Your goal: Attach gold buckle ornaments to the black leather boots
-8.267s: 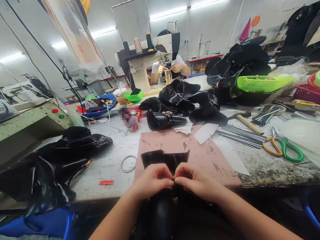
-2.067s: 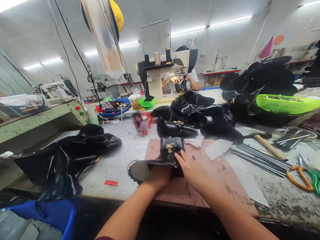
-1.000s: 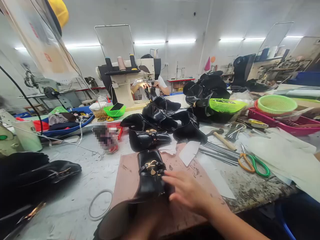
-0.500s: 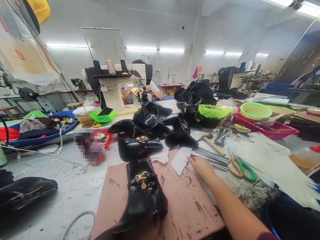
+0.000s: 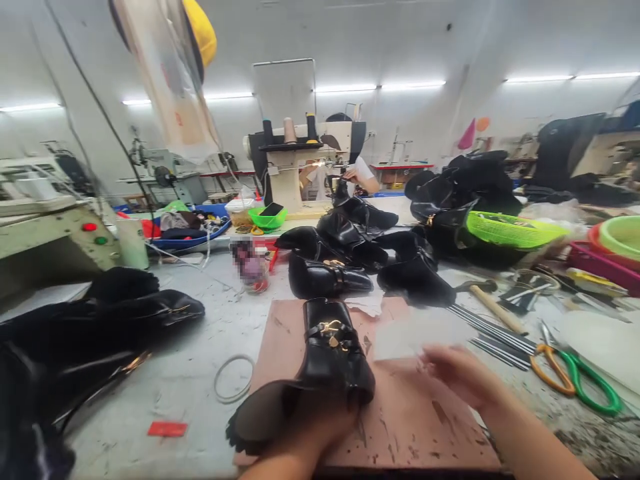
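A black leather boot upper [image 5: 330, 360] with gold-coloured buckles and straps lies on a worn pinkish board [image 5: 420, 427]. My left hand [image 5: 337, 417] grips the upper's near side, its fingers largely hidden by the leather. To the right, my right hand [image 5: 453, 370] is closed on the edge of a white card [image 5: 420, 333], both blurred by motion. The card is over the board's right side, close to the upper. Black-and-white striped strips [image 5: 495, 333] and scissors with orange and green handles [image 5: 575, 380] lie right of that hand.
Several black boot uppers [image 5: 330, 277] are heaped behind the board; more black pieces [image 5: 100, 333] lie left. A hammer [image 5: 500, 310], lime basket [image 5: 515, 230], grey ring [image 5: 234, 379] and red strip [image 5: 167, 429] are on the table. Another person's hand [image 5: 357, 173] is at the sewing machine.
My view has turned left. My left hand has come into sight at the boot upper. The white card has been lifted off the board by my right hand.
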Motion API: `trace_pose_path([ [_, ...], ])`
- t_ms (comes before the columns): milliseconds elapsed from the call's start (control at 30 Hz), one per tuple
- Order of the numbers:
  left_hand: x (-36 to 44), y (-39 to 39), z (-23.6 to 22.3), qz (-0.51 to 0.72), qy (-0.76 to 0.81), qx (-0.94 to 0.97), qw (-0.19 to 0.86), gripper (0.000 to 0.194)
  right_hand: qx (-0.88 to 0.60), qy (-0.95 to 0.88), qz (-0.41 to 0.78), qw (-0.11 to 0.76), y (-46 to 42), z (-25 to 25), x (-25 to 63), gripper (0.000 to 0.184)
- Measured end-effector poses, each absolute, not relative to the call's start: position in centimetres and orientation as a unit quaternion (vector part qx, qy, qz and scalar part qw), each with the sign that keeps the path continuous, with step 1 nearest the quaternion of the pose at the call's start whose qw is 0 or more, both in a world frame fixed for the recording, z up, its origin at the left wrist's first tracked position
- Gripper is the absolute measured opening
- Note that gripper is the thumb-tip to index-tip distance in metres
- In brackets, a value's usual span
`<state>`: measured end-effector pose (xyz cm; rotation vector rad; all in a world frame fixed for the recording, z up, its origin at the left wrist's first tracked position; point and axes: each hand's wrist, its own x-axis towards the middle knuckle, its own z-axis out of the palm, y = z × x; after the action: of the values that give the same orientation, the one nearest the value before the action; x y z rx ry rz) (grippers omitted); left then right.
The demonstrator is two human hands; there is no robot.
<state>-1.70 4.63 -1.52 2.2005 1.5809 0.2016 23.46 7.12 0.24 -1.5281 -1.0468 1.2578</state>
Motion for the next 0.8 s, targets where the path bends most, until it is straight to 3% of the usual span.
trace_pose_path([
  [133,-1.4,4.1,-0.2,0.071,0.546,0.811,0.199,0.047,-0.609,-0.456,0.52,0.387,4.4,-0.4,22.6,0.023],
  [300,-1.2,3.7,0.3,0.071,0.535,0.822,0.18,0.047,-0.61,-0.504,0.478,0.382,3.7,-0.8,23.5,0.013],
  [400,-1.1,3.5,0.3,0.068,0.534,0.826,0.169,0.045,-0.633,-0.541,0.435,0.342,3.6,-1.9,24.2,0.023],
  [533,-1.1,3.4,0.1,0.075,0.529,0.83,0.159,0.041,-0.649,-0.686,0.22,0.244,2.8,-4.0,23.3,0.026],
  [700,-1.2,3.2,0.1,0.102,0.515,0.842,0.123,0.041,-0.557,-0.805,-0.136,0.151,0.6,-5.8,20.1,0.049],
  [800,-1.2,3.2,0.2,0.093,0.496,0.858,0.099,0.035,-0.535,-0.825,-0.138,0.117,0.6,-5.1,20.2,0.05],
])
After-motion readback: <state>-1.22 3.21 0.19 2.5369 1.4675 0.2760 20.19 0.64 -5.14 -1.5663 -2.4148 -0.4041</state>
